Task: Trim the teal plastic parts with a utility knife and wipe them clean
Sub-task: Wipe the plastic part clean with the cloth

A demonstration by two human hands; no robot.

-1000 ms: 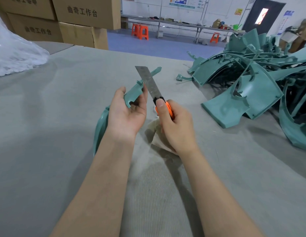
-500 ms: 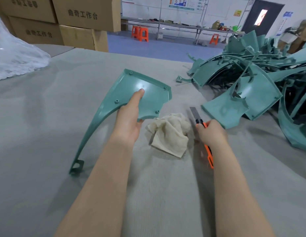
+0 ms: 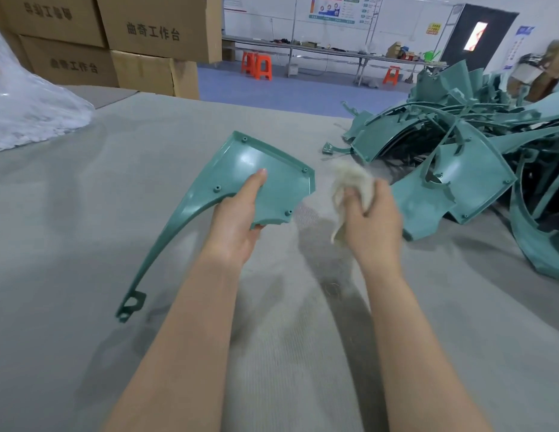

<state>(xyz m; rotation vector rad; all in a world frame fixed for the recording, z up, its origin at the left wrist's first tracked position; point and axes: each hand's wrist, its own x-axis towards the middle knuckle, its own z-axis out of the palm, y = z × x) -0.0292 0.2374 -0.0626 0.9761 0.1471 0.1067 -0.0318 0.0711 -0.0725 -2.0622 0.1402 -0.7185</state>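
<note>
Head view, one frame.

Left hand [image 3: 240, 222]: holds the teal part [image 3: 240, 160] at its near edge. The thumb lies flat on the glossy upper face and the other fingers are tucked underneath, so the grip is a pinch on the panel. The part sits just left of centre view. Its broad, flanged end with small screw bosses points toward 12–1 o'clock. Its narrow curved tail sweeps down to 7 o'clock and ends in a small bracket tab [image 3: 131, 307]. Whether the tab touches the worktop [image 3: 69, 244] cannot be told.

Right hand [image 3: 376, 222]: just right of the part, at 3 o'clock from it and not touching it. The fingers [image 3: 354, 210] are curled tight round a bunched off-white cloth [image 3: 353, 182]. Loose ends stick out above and below the fist. Hand and cloth are motion-blurred.

Pile of teal parts [image 3: 465, 173]: heaped on the worktop at 2–3 o'clock, close beside the right hand. It is made up of curved panels and thin arcs, tangled together.

Surroundings:
- Grey ribbed cover on the worktop.
- Clear plastic bag [image 3: 28, 113] at 10 o'clock.
- Stacked cardboard boxes [image 3: 153, 32] with printed characters at 11 o'clock.
- Orange stools [image 3: 259, 67] and a long bench [image 3: 334, 53] on the blue floor at 12–1 o'clock.
</note>
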